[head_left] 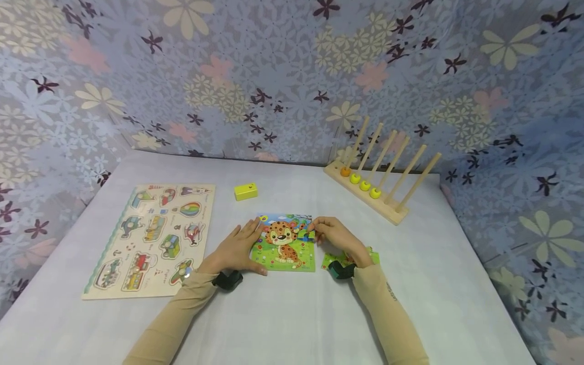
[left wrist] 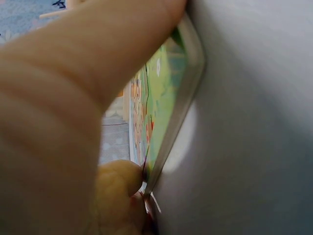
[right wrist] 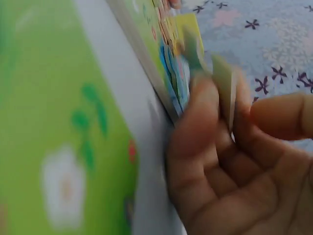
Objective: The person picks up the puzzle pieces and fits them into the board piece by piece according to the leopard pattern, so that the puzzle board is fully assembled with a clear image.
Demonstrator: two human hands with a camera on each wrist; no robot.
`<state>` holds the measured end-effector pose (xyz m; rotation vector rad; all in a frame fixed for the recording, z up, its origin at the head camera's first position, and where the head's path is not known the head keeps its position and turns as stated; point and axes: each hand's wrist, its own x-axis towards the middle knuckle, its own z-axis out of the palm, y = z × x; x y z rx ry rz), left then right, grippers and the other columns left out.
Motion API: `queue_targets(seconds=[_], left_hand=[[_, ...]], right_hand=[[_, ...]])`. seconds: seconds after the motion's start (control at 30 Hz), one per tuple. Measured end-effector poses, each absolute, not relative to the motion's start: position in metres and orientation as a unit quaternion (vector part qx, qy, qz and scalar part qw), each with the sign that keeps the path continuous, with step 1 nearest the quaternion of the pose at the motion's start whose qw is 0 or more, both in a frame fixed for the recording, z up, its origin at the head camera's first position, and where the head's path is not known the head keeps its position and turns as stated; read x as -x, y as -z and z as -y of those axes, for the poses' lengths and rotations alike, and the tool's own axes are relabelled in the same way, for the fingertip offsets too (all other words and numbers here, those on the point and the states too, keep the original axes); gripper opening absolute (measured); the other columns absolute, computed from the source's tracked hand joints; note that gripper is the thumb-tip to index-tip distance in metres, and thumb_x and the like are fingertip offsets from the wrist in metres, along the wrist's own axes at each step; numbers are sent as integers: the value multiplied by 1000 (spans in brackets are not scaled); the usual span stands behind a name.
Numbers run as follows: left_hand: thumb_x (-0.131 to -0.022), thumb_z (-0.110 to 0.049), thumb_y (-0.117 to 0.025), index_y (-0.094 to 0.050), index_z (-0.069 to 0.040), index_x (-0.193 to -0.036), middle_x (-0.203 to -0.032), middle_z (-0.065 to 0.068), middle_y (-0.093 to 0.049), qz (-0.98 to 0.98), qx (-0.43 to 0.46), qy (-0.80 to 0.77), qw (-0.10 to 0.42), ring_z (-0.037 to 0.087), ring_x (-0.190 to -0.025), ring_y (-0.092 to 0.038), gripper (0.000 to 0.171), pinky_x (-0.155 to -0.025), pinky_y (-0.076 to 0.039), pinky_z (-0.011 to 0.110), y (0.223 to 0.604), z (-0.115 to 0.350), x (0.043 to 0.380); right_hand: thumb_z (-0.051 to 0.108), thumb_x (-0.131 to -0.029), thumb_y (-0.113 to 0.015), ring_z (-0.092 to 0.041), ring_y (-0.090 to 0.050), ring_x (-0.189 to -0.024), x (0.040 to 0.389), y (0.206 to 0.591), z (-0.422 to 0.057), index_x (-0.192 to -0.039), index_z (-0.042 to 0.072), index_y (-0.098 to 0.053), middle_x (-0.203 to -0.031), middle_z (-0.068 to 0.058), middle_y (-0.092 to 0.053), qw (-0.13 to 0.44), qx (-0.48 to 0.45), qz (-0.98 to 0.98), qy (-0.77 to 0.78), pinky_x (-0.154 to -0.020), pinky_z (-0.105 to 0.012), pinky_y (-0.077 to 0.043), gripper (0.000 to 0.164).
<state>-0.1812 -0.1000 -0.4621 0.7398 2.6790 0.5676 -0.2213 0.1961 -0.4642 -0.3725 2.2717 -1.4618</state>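
A square jigsaw puzzle [head_left: 278,264] with a cartoon leopard on green grass lies at the middle of the table. My left hand [head_left: 234,251] rests along its left side, fingers stretched to the upper edge and thumb near the lower-left corner. In the left wrist view the thumb touches the puzzle's pale edge [left wrist: 188,93]. Over the puzzle's upper right, my right hand [head_left: 336,235] pinches a small jigsaw piece [head_left: 304,234] in blue and green. Seen from the right wrist, the piece [right wrist: 224,88] sits between thumb and fingers, blurred. A second green picture board [head_left: 373,256] is partly hidden under the right wrist.
At the left lies a large wooden board [head_left: 157,203] with vehicle-shaped pieces. A yellow block [head_left: 246,191] stands behind the puzzle. To the back right is a wooden rack [head_left: 391,210] of upright pegs with an orange bead [head_left: 345,172] and several yellow ones. Floral fabric hangs behind.
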Motion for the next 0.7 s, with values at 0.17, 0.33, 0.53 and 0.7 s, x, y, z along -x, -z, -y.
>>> queue_targets(seconds=[0.17,0.33,0.53,0.7], left_hand=[[-70,-53,-80,-14,2,-153,-162,21,-7,-933,-259,-201,152,38,-151,-9,119,-122,-10,57,460,101,181],[-70,-54,-80,-14,2,-153,-162,21,-7,-933,-260,-198,150,38,-151,-9,120,-122,-10,57,461,102,179],[-71,-54,-79,-13,2,-154,-162,21,-6,-933,-264,-195,150,38,-151,-8,119,-122,-9,57,462,101,181],[-72,-54,-79,-12,1,-154,-163,20,-5,-933,-263,-193,154,37,-151,-7,119,-122,-9,56,463,101,183]], right_hand=[[16,-99,-55,-13,-55,-67,222,469,-189,-116,8,-63,-85,-7,-65,160,114,-850,488,-61,-25,-47,21],[16,-95,-62,-15,-45,-61,217,469,-184,-120,14,-61,-80,-7,-65,160,124,-849,488,-57,-26,-38,25],[20,-93,-65,-14,-49,-68,213,466,-180,-111,13,-66,-83,-5,-64,161,144,-863,457,-59,-25,-38,19],[20,-92,-65,-13,-44,-64,213,464,-178,-109,13,-67,-80,-1,-56,162,144,-870,443,-55,-23,-36,18]])
